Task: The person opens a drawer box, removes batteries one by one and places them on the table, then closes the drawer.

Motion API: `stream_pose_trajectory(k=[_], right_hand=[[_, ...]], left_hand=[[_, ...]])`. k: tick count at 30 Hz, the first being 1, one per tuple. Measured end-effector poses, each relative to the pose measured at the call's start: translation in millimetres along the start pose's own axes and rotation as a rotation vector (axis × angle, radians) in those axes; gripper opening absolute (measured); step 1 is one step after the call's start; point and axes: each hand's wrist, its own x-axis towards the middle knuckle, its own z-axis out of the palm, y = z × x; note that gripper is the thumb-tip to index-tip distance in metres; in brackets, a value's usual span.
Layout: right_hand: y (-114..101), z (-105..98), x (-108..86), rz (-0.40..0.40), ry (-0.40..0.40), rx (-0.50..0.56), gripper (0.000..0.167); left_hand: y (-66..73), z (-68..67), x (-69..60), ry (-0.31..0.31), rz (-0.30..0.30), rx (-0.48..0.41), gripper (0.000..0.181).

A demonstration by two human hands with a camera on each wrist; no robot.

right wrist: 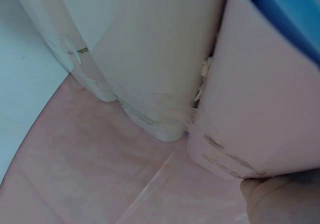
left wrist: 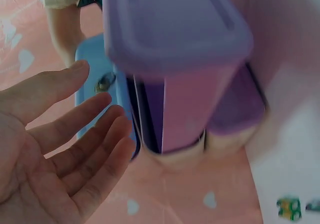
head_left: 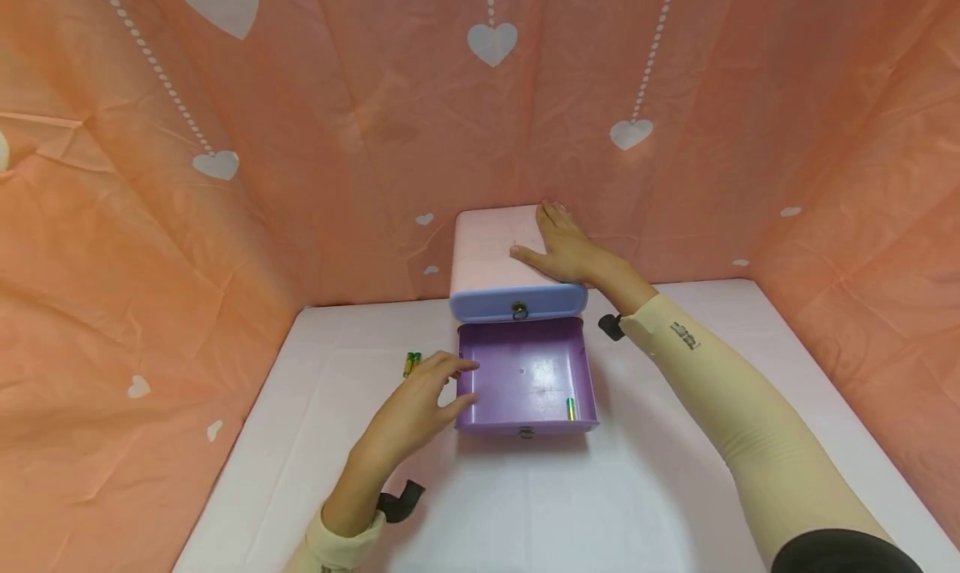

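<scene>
We rest our right hand [head_left: 564,249], fingers extended and gripping nothing, on top of the pink cabinet [head_left: 491,248]. Our left hand [head_left: 411,406], empty and relaxed, reaches over the left edge of the pulled-out purple drawer [head_left: 510,394]. One green-and-gold battery [head_left: 571,409] is in the drawer's front right corner; two similar batteries [head_left: 412,363] are on the white table [head_left: 337,381], just beyond our left hand.
</scene>
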Motion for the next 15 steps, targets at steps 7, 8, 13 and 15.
stream_pose_trajectory(k=[7, 8, 13, 15], right_hand=[[1, -1, -1.0, -0.003, 0.006, -0.003, 0.104], [1, -1, -1.2, -0.004, 0.005, -0.001, 0.104], [0, -2, -1.8, -0.005, -0.001, -0.003, 0.104], [0, -2, -1.7, -0.005, 0.0, -0.004, 0.104]], left_hand=[[14.1, 17.1, 16.1, -0.079, 0.069, -0.051, 0.04], [15.6, 19.5, 18.5, -0.084, 0.08, -0.047, 0.04], [21.2, 31.5, 32.2, -0.116, 0.12, -0.024, 0.039], [23.1, 35.8, 36.9, -0.134, 0.117, -0.023, 0.039]])
